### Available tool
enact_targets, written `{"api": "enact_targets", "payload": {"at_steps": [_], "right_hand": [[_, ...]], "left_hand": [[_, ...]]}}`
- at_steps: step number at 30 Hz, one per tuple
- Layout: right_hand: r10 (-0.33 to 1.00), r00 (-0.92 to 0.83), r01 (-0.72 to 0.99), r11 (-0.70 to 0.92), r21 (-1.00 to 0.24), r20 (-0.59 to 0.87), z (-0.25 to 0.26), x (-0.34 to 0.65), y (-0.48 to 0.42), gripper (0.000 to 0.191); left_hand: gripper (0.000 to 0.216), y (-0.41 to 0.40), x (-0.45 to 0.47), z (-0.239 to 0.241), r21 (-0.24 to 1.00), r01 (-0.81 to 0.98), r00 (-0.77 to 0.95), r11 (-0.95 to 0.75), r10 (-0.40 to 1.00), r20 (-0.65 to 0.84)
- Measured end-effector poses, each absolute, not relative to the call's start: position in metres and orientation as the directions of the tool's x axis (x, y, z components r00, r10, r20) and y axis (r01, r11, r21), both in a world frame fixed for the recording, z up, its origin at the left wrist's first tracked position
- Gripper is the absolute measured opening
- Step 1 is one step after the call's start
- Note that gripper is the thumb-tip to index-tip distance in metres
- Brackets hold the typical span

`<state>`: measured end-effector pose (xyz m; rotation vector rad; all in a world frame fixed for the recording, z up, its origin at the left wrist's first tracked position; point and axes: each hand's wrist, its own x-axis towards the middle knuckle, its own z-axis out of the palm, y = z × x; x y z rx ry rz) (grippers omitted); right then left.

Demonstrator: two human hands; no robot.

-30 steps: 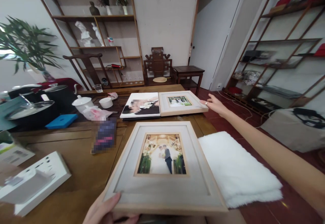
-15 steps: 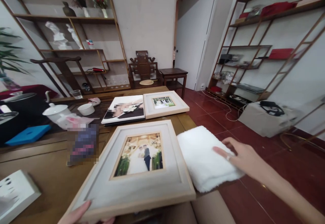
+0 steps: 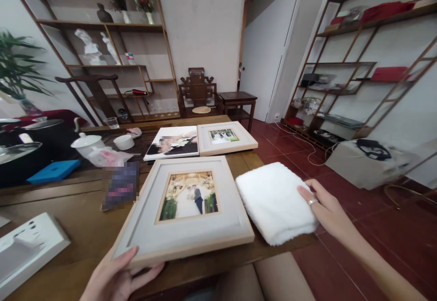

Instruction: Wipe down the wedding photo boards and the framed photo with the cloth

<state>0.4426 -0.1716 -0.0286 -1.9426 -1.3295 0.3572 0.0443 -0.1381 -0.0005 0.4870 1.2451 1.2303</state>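
Observation:
My left hand (image 3: 118,277) grips the near left corner of a large pale wooden picture frame (image 3: 186,210) holding a wedding photo; the frame lies over the wooden table (image 3: 82,228). My right hand (image 3: 326,212), with a ring on one finger, rests on the right edge of a folded white fluffy towel (image 3: 275,201) that lies to the right of the frame at the table's edge. Its fingers curl around the towel's side.
Farther back on the table lie a smaller framed photo (image 3: 226,137) and an unframed print (image 3: 172,143). A white teapot (image 3: 87,145), bowl (image 3: 123,141), blue box (image 3: 53,171) and black pots stand at the left; a white box (image 3: 29,251) lies near left. Shelves line the walls.
My right hand came back from the far small frame and now grips the towel's right edge. The big frame has been lowered flatter onto the table, my left hand still on its corner.

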Motion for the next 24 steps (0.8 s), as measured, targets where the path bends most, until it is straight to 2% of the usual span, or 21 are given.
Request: {"api": "enact_targets", "payload": {"at_steps": [5, 8, 11, 13, 15, 16, 18, 19, 21, 24], "right_hand": [[0.912, 0.385, 0.687, -0.181, -0.704, 0.141, -0.038, 0.449, -0.167, 0.03], [0.903, 0.405, 0.649, -0.175, -0.74, 0.141, -0.048, 0.457, -0.165, 0.031], [0.875, 0.435, 0.697, -0.178, -0.695, 0.212, -0.049, 0.455, -0.168, 0.031], [0.804, 0.405, 0.794, -0.072, -0.603, 0.436, -0.043, 0.446, -0.175, 0.034], [0.704, 0.16, 0.909, 0.169, -0.382, 0.692, -0.035, 0.433, -0.188, 0.035], [0.656, -0.027, 0.927, 0.298, -0.226, 0.754, -0.032, 0.425, -0.196, 0.033], [0.607, -0.356, 0.882, 0.47, 0.041, 0.711, -0.028, 0.41, -0.21, 0.027], [0.605, -0.433, 0.862, 0.495, 0.11, 0.668, -0.027, 0.403, -0.215, 0.025], [0.631, -0.44, 0.874, 0.464, 0.144, 0.638, -0.028, 0.389, -0.218, 0.02], [0.687, -0.368, 0.909, 0.408, 0.087, 0.626, -0.031, 0.373, -0.209, 0.008]], "left_hand": [[0.072, -0.134, 0.047, -0.006, 0.838, -0.363, -0.097, 0.407, 0.878, -0.469], [0.077, -0.132, 0.044, -0.01, 0.83, -0.35, -0.07, 0.435, 0.871, -0.486], [0.076, -0.133, 0.044, -0.01, 0.828, -0.335, -0.065, 0.45, 0.865, -0.497], [0.074, -0.134, 0.043, -0.01, 0.832, -0.309, -0.067, 0.461, 0.862, -0.503], [0.075, -0.134, 0.041, -0.011, 0.837, -0.266, -0.073, 0.478, 0.856, -0.512], [0.076, -0.134, 0.038, -0.012, 0.838, -0.238, -0.076, 0.49, 0.851, -0.52], [0.079, -0.133, 0.033, -0.014, 0.838, -0.179, -0.081, 0.516, 0.841, -0.535], [0.079, -0.132, 0.031, -0.015, 0.836, -0.151, -0.08, 0.527, 0.837, -0.541], [0.08, -0.13, 0.027, -0.016, 0.838, -0.106, -0.059, 0.536, 0.838, -0.543], [0.081, -0.129, 0.025, -0.017, 0.847, -0.045, -0.019, 0.53, 0.847, -0.531]]}}
